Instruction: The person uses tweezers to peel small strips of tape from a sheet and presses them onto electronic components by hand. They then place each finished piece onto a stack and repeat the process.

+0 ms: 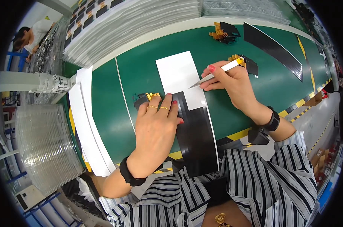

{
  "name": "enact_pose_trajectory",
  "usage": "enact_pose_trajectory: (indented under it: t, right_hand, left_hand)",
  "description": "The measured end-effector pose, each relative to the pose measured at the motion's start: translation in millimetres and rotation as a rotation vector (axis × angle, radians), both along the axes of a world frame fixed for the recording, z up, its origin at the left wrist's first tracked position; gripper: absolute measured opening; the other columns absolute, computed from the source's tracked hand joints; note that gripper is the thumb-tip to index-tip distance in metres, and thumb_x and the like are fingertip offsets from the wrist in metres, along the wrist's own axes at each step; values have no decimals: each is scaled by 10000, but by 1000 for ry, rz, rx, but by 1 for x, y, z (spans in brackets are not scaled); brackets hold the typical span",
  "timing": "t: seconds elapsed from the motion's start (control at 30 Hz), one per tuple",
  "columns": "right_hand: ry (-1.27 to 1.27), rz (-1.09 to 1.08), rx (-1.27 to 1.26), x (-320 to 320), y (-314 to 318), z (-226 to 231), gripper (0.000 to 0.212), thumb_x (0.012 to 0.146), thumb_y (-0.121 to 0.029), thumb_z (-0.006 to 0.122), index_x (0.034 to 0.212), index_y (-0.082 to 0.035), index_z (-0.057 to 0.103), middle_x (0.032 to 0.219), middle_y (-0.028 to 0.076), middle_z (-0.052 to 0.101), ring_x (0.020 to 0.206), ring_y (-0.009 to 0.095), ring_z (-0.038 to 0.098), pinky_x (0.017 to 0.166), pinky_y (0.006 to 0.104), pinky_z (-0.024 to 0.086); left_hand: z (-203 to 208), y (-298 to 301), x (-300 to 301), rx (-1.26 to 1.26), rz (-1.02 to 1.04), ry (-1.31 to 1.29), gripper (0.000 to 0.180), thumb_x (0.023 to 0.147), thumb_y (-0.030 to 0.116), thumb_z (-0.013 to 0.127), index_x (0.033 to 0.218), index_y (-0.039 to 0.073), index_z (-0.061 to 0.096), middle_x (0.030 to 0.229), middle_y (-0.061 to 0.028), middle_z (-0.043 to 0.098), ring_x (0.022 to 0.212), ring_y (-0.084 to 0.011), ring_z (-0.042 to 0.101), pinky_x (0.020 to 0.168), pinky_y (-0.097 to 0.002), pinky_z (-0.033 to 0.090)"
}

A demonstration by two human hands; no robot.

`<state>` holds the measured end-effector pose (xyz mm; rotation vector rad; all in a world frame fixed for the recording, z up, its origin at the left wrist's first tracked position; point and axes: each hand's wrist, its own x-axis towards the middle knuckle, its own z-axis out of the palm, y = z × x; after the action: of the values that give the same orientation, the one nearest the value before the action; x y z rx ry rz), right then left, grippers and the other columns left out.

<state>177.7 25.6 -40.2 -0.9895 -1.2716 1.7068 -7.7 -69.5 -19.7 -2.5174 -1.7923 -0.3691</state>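
My left hand [155,126] lies with fingers extended, its fingertips pressing the left edge of a long black sheet with a white border [198,140]. The near end of that sheet reaches over the table's front edge. Beyond the black part is a white area [177,70] with a stepped lower edge. My right hand [237,90] is closed around slim pointed tweezers [228,66], pale with a yellow end; their tip is at the white area. Beside my left fingers, partly covered, is a small pile of black and gold flexible parts [140,100]. A similar pile [251,66] lies behind my right hand.
On the green table [111,113], another black-and-gold pile [225,32] and a black strip [273,49] lie at the far right. Stacked clear trays [141,28] line the back; more trays [46,147] stand left near white sheets [86,128]. A person [39,34] works at far left.
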Motion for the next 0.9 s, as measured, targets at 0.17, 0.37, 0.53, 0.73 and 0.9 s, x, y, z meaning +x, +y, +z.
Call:
enact_pose_trajectory:
  t: [0.17, 0.37, 0.53, 0.73, 0.9]
  right_hand:
    - [29, -17, -72, -8, 3, -11, 194, 876, -110, 449, 888, 67, 527, 856, 144, 578, 712, 223, 625, 625, 280, 530]
    - [38, -33, -8, -6, 3, -15, 180, 872, -111, 456, 911, 58, 504, 871, 162, 577, 724, 240, 624, 634, 286, 529]
    - [124, 16, -52, -8, -5, -9, 173, 872, -105, 455, 907, 58, 500, 881, 177, 575, 744, 243, 622, 646, 290, 527]
    - [18, 36, -46, -16, -1, -21, 191, 874, -124, 455, 919, 57, 493, 878, 188, 577, 757, 246, 622, 650, 291, 526]
    - [146, 78, -110, -20, -2, -21, 214, 875, -154, 459, 946, 44, 494, 876, 199, 581, 731, 248, 627, 631, 283, 526]
  left_hand:
    - [-11, 0, -11, 15, -35, -14, 291, 646, 181, 637, 864, -11, 616, 971, -113, 589, 923, -255, 498, 781, -351, 373]
    - [-19, -1, -12, 35, -5, -17, 315, 598, 179, 676, 867, 22, 627, 967, -69, 595, 867, -236, 504, 781, -344, 380]
    - [-22, -1, -13, 42, -2, -18, 322, 596, 175, 676, 873, 20, 626, 969, -70, 595, 857, -234, 504, 783, -344, 379]
    - [-23, 0, -17, 40, -2, -15, 328, 597, 174, 674, 881, 17, 625, 971, -72, 595, 855, -233, 504, 785, -345, 378]
    - [-25, -4, -21, 52, 10, 2, 334, 595, 180, 673, 882, 17, 625, 974, -74, 595, 852, -233, 504, 786, -347, 377]
